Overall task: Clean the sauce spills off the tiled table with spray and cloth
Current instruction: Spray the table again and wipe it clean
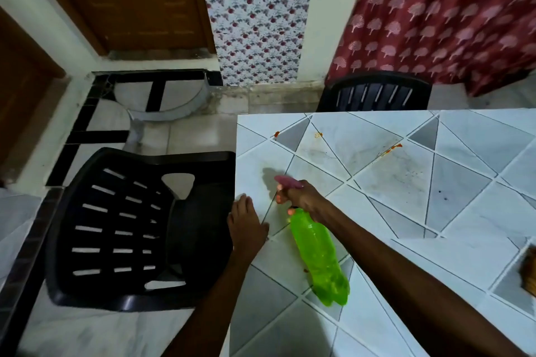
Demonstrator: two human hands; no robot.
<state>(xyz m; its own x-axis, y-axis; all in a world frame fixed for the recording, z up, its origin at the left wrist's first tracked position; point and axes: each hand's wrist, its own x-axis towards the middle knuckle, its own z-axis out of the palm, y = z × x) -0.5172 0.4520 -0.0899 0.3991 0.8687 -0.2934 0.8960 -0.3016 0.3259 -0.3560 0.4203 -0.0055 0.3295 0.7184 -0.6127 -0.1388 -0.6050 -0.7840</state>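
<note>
Right hand (301,195): fingers curled round the pink trigger head of a green spray bottle (319,255), gripping it at the neck. The bottle is tilted, its base toward the person and its nozzle toward the far left part of the table (464,211). Whether the base touches the tiles cannot be told.

Left hand (246,223): fingers straight, palm down, resting on the table's left edge just beside the bottle and holding nothing.

Sauce spots (391,150): orange-red marks lie on the far tiles, well apart from the nozzle, with smaller ones further left.

A black plastic chair (130,226) stands against the table's left side. A second chair (374,94) stands at the far edge.
</note>
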